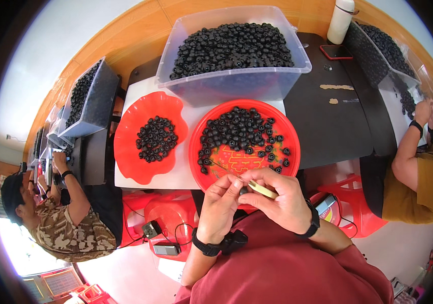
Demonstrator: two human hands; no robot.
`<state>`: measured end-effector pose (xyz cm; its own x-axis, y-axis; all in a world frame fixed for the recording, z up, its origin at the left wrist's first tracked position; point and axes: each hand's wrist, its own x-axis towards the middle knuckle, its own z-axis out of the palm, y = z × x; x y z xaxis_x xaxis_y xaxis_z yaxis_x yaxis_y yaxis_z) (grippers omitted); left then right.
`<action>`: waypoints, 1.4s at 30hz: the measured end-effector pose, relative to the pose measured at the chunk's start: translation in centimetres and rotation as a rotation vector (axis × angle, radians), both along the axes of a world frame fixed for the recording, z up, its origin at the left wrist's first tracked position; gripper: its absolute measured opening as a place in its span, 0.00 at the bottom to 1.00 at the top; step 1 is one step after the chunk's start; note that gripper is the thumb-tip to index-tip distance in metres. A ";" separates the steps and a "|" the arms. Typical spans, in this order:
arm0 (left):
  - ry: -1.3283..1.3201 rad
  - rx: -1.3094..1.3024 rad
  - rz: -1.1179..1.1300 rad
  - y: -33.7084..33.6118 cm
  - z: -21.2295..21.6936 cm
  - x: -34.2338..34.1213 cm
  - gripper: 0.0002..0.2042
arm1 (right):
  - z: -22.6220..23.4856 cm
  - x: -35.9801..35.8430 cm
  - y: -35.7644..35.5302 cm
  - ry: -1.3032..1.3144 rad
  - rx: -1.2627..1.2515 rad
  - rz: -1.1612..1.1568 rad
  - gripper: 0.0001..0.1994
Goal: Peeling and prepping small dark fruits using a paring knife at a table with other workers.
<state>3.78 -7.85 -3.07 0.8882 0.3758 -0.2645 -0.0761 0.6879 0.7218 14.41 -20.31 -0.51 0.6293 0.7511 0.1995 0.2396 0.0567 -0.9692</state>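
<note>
A thin pale-yellow flat stick (pixel 262 189) lies pinched in the right hand (pixel 277 200), its long axis running from about ten o'clock down to four o'clock, the free end pointing up-left toward the left hand (pixel 221 205). The right hand's fingers are curled closed around the stick's lower part. The left hand is nearly closed too, thumb and forefinger pressed on a small black round bead (pixel 243 190) held just at the stick's tip; whether a fine thread runs from it up-left I cannot tell for sure. Both hands hover over the six o'clock rim of a round red plastic plate (pixel 247 157) bearing loose black beads. At nine o'clock from that plate sits a wavy-edged red plastic dish (pixel 128 152) with a smaller heap, and at twelve o'clock a clear plastic tub (pixel 237 83) full of the same beads.
</note>
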 end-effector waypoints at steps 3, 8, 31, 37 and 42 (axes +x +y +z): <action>-0.037 -0.125 0.017 -0.3 0.0 0.2 0.07 | 0.0 0.2 0.2 -0.065 -0.041 -0.079 0.13; -0.105 -0.144 0.003 0.0 -0.7 -0.4 0.09 | -0.5 0.3 -0.1 -0.225 0.000 -0.073 0.16; -0.191 -0.245 0.019 1.2 -1.2 -0.4 0.07 | 0.1 -0.6 -2.2 -0.554 -0.083 -0.053 0.23; -0.270 -0.224 0.002 0.9 -0.7 -0.4 0.09 | 0.4 0.1 -2.5 -0.521 -0.169 -0.112 0.21; -0.324 -0.202 -0.028 1.1 -1.0 -0.4 0.09 | 0.9 -0.2 -2.4 -0.547 -0.212 -0.103 0.20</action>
<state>3.34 -6.79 -4.10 0.9469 0.3197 -0.0342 -0.2579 0.8186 0.5132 14.24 -22.74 0.43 0.5493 0.7504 0.3676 0.7015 -0.1751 -0.6908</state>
